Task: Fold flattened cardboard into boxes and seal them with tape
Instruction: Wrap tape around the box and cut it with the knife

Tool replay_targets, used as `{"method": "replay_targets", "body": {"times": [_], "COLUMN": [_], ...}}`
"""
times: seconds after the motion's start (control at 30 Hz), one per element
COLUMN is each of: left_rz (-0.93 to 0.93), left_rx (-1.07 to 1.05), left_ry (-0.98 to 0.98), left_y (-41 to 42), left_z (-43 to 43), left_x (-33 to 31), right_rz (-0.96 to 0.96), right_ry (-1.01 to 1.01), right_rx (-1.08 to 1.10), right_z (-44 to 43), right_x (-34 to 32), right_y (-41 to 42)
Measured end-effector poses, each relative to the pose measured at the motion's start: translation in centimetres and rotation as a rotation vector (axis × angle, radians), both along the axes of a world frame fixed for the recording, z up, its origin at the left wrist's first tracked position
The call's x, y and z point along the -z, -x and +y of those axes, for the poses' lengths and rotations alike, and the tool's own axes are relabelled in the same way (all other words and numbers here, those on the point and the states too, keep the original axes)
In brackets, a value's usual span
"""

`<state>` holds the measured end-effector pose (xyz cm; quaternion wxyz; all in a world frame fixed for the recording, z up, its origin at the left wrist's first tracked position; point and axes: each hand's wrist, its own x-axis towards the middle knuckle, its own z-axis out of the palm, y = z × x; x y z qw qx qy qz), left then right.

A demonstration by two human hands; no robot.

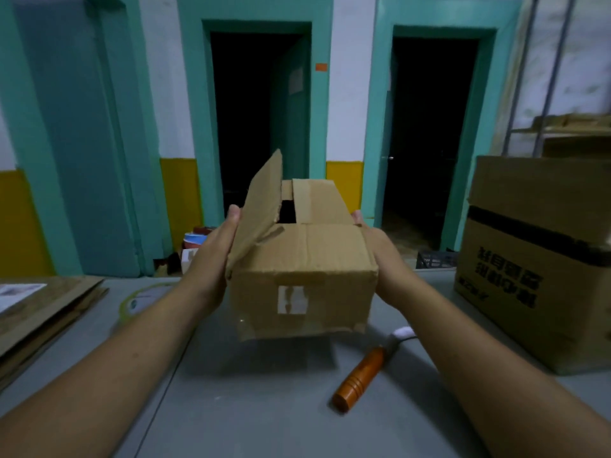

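I hold the box [304, 279] just above the tabletop [251, 391], my left hand [215, 246] flat with straight fingers against its 9 o'clock side. My right hand [375, 242] presses the 3 o'clock wall, its fingers mostly hidden. I should fold the upright flap [261, 206] down level and keep the corners square before taking the tape roll [139, 300] at 9 o'clock.

Two bare forearms [125, 352], bare hands [211, 256].
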<state>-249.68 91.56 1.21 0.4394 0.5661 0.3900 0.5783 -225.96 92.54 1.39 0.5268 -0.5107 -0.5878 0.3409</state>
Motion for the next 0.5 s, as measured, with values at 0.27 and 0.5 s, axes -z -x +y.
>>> {"method": "replay_targets", "body": {"times": [0.27, 0.5], "left_rz": [-0.131, -0.204], "left_rx": [0.214, 0.109], "left_ry": [0.157, 0.215], "left_y": [-8.1, -16.5], "left_z": [-2.7, -4.7], "left_x": [-2.5, -0.1], "right_rz": [0.128, -0.006], "right_ry": [0.054, -0.034], "right_rx": [0.200, 0.310], "right_z": [-6.4, -15.1], "right_x": [-5.0, -3.0], "right_y": [-6.4, -11.2]}}
